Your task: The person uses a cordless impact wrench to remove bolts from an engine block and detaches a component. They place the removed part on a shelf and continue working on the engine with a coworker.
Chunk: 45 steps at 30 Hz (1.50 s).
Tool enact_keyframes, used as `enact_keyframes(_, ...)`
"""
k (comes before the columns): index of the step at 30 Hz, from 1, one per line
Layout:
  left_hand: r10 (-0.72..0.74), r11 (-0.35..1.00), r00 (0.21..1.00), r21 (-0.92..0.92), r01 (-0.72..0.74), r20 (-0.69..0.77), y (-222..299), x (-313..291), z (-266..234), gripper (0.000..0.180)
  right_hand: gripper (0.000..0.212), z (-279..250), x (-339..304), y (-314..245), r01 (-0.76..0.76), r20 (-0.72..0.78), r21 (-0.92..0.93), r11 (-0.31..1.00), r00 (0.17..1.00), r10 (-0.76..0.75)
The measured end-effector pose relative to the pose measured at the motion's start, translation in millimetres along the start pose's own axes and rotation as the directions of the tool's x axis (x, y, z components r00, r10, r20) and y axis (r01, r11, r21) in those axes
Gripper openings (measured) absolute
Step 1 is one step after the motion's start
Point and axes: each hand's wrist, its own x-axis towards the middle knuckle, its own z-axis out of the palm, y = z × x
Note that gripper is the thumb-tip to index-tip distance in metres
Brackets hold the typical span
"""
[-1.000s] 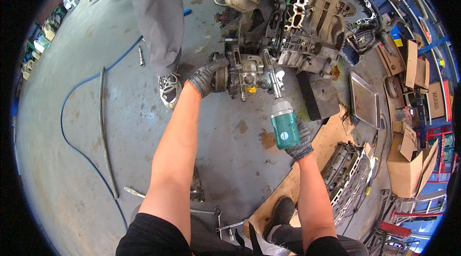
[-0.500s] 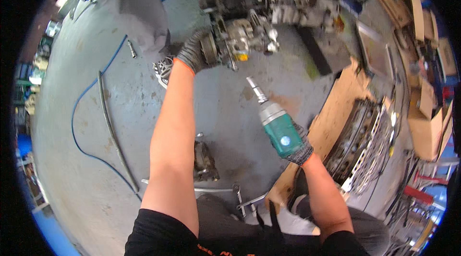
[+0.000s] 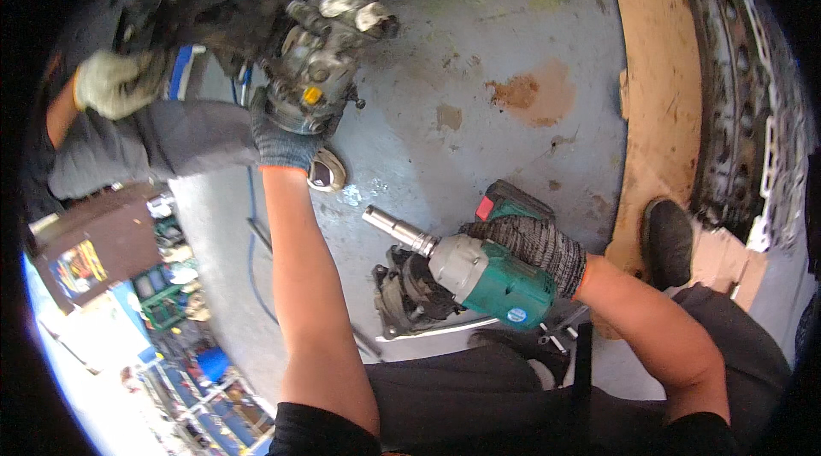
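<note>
My left hand point(image 3: 286, 141), in a dark knit glove, is closed on the underside of a greasy metal engine part with a pulley point(image 3: 312, 80). A small yellow cap shows on that part, which sits against the dark engine point(image 3: 214, 16); whether it is fastened there I cannot tell. My gloved right hand point(image 3: 543, 251) grips a green and grey cordless impact wrench point(image 3: 505, 285). Its long silver socket point(image 3: 393, 228) points up and left, apart from the engine. Below the wrench, a dark metal bracket-like part point(image 3: 406, 289) rests on the floor.
A co-worker's white-gloved hand point(image 3: 115, 84) is at the engine's left, with a grey-trousered leg point(image 3: 188, 135) below. At right, a long engine part point(image 3: 723, 97) lies on cardboard point(image 3: 658, 105). A blue hose point(image 3: 254, 276) runs over the floor.
The view has swung to the left. The impact wrench is now closer to my body, its socket turned further left. A co-worker's gloved hand has come into view. My left hand stays on the part.
</note>
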Motion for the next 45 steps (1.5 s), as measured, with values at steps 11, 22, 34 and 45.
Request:
enact_keyframes(11, 0.069, 0.963, 0.996, 0.258, -0.081, 0.056, -9, -5, 23, 0.073, 0.075, -118, 52, -34, -0.091, -0.083, -0.234, 0.968, 0.994, 0.073)
enact_keyframes(22, -0.008, 1.000, 0.958, 0.011, 0.011, -0.285, 5, -16, 21, 0.064, 0.035, -168, 292, -37, -0.252, 0.003, -0.088, 0.964, 0.967, 0.254)
enact_keyframes(34, -0.012, 0.998, 0.980, -0.060, 0.000, -0.200, -1, -11, 29, 0.058, 0.019, -177, 278, -40, -0.114, -0.282, -0.423, 0.899, 0.959, -0.011)
enact_keyframes(45, -0.063, 0.996, 0.997, 0.062, 0.066, -0.051, -8, -14, 28, 0.063, 0.082, -112, 39, -48, -0.017, 0.109, -0.575, 0.818, 0.989, 0.096)
